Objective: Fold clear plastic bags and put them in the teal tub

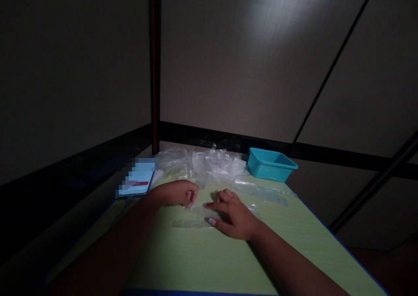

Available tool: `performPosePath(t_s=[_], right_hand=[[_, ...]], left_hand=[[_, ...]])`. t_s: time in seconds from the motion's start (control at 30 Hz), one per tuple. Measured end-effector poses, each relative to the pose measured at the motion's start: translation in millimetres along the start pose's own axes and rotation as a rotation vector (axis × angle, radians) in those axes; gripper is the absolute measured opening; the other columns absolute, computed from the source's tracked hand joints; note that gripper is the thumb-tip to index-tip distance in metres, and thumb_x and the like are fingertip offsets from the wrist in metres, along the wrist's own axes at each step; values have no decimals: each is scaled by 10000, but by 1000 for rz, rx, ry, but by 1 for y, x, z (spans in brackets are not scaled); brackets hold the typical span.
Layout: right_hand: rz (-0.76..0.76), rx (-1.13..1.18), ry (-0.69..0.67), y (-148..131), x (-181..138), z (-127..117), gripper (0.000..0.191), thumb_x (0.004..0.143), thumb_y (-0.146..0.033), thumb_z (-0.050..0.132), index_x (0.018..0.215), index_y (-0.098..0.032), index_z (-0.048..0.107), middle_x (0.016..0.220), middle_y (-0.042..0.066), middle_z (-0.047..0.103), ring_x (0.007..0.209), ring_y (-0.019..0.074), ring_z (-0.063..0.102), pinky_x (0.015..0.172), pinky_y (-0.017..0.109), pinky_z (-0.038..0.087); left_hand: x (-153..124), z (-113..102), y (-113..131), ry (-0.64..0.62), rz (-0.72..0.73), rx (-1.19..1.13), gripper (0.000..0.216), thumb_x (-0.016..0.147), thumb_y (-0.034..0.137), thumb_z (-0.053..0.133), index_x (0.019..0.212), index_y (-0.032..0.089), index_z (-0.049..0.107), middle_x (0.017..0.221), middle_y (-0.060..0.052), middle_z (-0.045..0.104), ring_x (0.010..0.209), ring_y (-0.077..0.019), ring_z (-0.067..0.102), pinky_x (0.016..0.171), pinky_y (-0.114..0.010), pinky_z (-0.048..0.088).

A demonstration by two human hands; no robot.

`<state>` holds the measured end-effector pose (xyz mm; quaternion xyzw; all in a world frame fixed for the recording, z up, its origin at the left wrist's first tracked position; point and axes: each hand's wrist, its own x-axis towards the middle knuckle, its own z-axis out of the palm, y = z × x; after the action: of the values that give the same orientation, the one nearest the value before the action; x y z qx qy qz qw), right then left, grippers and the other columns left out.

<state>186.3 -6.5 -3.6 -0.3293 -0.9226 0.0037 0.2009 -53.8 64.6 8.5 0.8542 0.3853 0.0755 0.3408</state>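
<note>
A clear plastic bag (pixel 191 223) lies flat on the green tabletop between and below my hands. My left hand (pixel 181 193) is closed, its fingertips pinched at the bag's upper edge. From the right, my right hand (pixel 235 216) rests over the same bag. Its thumb and index finger stretch out apart, the other fingers are bent, and I see nothing gripped in it. Just beyond my right hand another clear plastic bag (pixel 264 191) lies spread out toward the table's right edge.
Behind my hands is a heap of crumpled clear plastic bags (pixel 215 163). A turquoise plastic basket (pixel 271 170) stands at the back right. At the left edge a phone (pixel 139 178) leans with its screen lit. The green table (pixel 196 261) has a blue rim; dark-framed panels stand behind.
</note>
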Motion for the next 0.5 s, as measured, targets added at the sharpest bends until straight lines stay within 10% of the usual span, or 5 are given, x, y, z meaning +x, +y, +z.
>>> performPosePath(t_s=[0.5], right_hand=[[19,-6,-20,0,0,0,428,810,-450,535,1189,-253,537,934,62,476,869,214,421,765,358,332]], left_hand=[[-2,-2,-3,-2,-33,79,262,581,95,475,736,208,653,656,27,613,637,-157,562,503,-207,345]])
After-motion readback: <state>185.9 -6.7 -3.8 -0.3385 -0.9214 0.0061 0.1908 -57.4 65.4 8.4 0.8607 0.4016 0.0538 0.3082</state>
